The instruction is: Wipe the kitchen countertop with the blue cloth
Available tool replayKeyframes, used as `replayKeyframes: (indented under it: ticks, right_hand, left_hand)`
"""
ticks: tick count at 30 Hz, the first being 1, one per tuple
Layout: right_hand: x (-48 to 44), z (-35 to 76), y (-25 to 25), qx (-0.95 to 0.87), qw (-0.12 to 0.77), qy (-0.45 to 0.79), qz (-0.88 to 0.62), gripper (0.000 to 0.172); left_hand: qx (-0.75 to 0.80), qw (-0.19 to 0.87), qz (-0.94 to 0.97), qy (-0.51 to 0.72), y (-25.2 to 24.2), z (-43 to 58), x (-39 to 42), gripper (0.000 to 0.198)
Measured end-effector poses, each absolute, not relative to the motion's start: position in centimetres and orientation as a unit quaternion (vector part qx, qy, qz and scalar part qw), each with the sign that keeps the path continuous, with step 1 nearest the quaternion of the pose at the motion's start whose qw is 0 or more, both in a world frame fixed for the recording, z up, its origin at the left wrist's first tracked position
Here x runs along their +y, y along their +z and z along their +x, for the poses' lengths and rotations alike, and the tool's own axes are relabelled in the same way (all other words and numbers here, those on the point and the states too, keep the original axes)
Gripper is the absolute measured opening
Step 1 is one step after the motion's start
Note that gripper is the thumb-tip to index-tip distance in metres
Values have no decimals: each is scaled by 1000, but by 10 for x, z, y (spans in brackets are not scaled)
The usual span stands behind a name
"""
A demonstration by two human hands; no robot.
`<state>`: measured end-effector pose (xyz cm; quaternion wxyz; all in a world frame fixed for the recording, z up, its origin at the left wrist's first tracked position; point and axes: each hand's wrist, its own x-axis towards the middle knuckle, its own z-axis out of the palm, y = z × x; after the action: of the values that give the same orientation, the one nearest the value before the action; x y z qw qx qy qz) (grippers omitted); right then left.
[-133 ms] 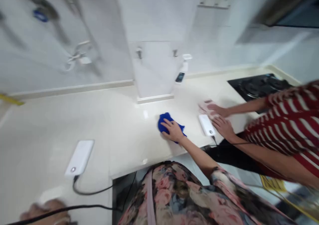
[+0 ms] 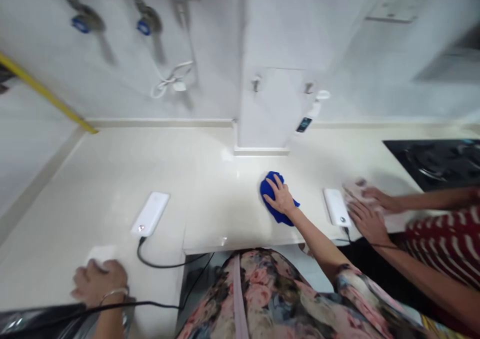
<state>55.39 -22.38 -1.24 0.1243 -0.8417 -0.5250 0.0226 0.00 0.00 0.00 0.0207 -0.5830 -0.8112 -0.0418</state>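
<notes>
My right hand [image 2: 281, 198] lies on a crumpled blue cloth [image 2: 267, 191], pressing it against the pale stone countertop [image 2: 210, 179]. My left hand [image 2: 99, 281], with a bangle at the wrist, sits at the near left edge of the view on a small white cloth [image 2: 102, 253]. To the right, a co-worker's two hands [image 2: 369, 221] rest on a pinkish cloth [image 2: 355, 191]. A white power bank [image 2: 336, 207] lies just left of those hands, and another white power bank [image 2: 150, 214] lies between my hands.
Black cables [image 2: 165, 264] run from the power banks over the counter's front edge. A black gas hob [image 2: 435, 164] is set in the counter at the right. A tiled pillar [image 2: 273, 109] stands at the back, with a small phone-like device [image 2: 303, 125] on it. Wall fittings hang at upper left.
The view has turned, shifting the counter and pillar rightward and levelling them. My left hand has come further into view and now sits on the white cloth. My right hand remains on the blue cloth.
</notes>
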Motion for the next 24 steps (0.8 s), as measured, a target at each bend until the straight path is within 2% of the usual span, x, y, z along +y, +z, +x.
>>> replayKeyframes:
  ticks: [2, 5, 9, 17, 24]
  right_hand:
    - [-210, 548, -15, -513, 86, -6, -854, 67]
    - [-183, 529, -18, -531, 41, -40, -846, 66]
    - [-126, 503, -18, -590, 12, -47, -806, 64]
    - [13, 460, -11, -641, 28, -27, -766, 62]
    - [112, 475, -12, -615, 57, -3, -786, 62]
  left_hand:
    - [-819, -4, -565, -104, -7, -2, 5, 62]
    - [-823, -33, -552, -129, -12, -3, 8, 62]
    - [-808, -18, -563, -173, -15, -6, 3, 62]
    - [-812, -31, -549, -197, -30, -16, -5, 58]
    - [-816, -19, -550, -176, -30, -17, -8, 54]
